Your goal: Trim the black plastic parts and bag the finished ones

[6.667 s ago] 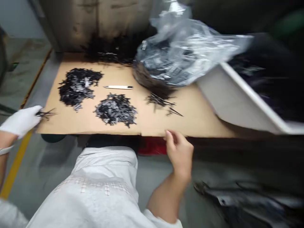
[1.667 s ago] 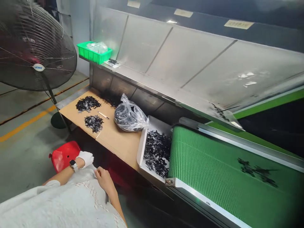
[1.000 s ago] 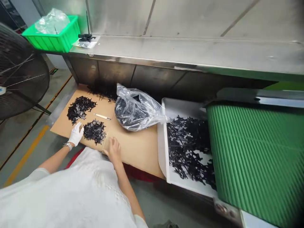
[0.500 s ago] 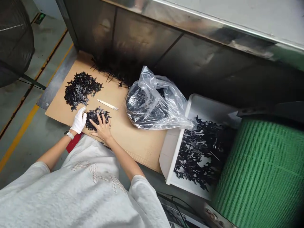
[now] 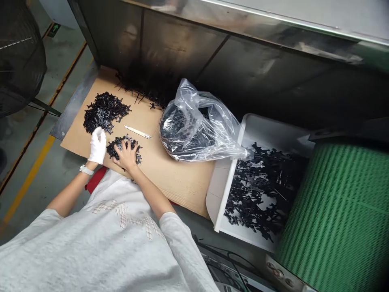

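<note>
My left hand (image 5: pixel 97 147), in a white glove, is at the near edge of a large heap of small black plastic parts (image 5: pixel 106 109). Its fingers are drawn together, and whatever may be between them is too small to make out. Bare and with fingers spread, my right hand (image 5: pixel 127 157) rests on a smaller pile of the same black parts (image 5: pixel 114 147). Both heaps lie on a brown cardboard sheet (image 5: pixel 173 178). Just beyond the smaller pile lies a slim, pale utility knife (image 5: pixel 137 132).
A clear plastic bag (image 5: pixel 194 129) full of black parts stands on the cardboard's right. Beside it, a white tray (image 5: pixel 217 219) holds scattered black parts next to a green ribbed conveyor belt (image 5: pixel 337 215). More dark parts (image 5: pixel 148 91) lie against the metal panel. A fan (image 5: pixel 20 61) stands at left.
My left hand has moved up and left, away from the smaller pile to the larger heap's edge. My right hand has shifted slightly left, its fingers more bent over the small pile.
</note>
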`<move>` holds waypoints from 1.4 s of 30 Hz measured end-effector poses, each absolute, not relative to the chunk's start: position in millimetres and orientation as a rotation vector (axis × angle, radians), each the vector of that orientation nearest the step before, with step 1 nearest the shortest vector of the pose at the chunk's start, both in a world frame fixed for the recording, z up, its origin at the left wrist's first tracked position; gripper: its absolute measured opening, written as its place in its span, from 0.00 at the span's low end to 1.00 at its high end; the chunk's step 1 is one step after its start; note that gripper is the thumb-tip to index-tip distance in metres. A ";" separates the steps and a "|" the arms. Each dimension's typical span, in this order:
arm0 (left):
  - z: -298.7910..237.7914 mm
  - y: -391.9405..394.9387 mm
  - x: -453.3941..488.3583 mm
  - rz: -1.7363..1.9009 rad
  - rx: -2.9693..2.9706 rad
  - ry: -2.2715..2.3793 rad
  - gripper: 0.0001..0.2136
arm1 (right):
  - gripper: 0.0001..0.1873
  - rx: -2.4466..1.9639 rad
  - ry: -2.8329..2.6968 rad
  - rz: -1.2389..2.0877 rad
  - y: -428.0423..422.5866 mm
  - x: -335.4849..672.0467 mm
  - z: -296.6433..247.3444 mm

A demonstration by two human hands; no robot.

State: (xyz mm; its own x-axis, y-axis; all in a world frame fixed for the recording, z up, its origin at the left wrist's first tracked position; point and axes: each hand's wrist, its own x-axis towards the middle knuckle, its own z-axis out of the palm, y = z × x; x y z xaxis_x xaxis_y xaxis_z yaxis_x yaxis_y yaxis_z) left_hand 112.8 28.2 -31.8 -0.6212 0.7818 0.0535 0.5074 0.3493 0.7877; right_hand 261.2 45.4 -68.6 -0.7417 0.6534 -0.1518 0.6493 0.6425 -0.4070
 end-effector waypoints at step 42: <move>112.2 186.5 197.9 -0.140 3.361 0.597 0.10 | 0.09 -1.113 -1.347 0.967 40.9 328.8 38.2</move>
